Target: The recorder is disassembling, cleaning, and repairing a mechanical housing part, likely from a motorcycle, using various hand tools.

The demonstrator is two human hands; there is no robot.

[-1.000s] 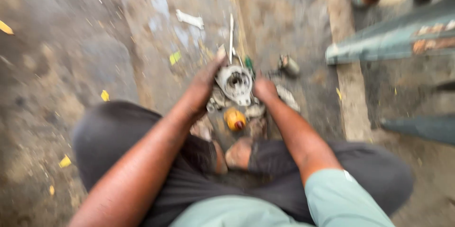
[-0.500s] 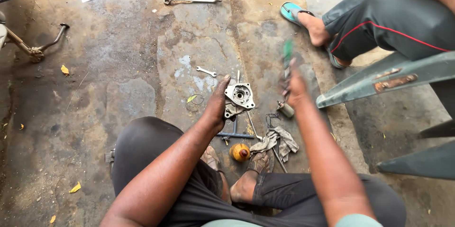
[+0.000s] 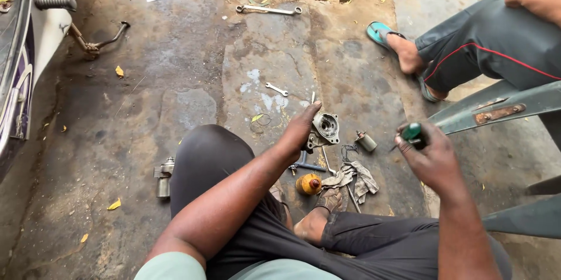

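The stained concrete floor (image 3: 175, 81) carries everything. A seated co-worker's leg (image 3: 485, 40) and a grey metal frame (image 3: 497, 107) crowd the right side. The left hand (image 3: 301, 131) closes its fingers on the grey metal housing (image 3: 325, 128), set upright on the floor just ahead. The right hand (image 3: 432, 157), well apart to the right, is fisted round a green-handled screwdriver (image 3: 411, 134). A grey rag (image 3: 353, 176), a yellow can (image 3: 308, 184) and a small cylinder (image 3: 366, 141) lie between them
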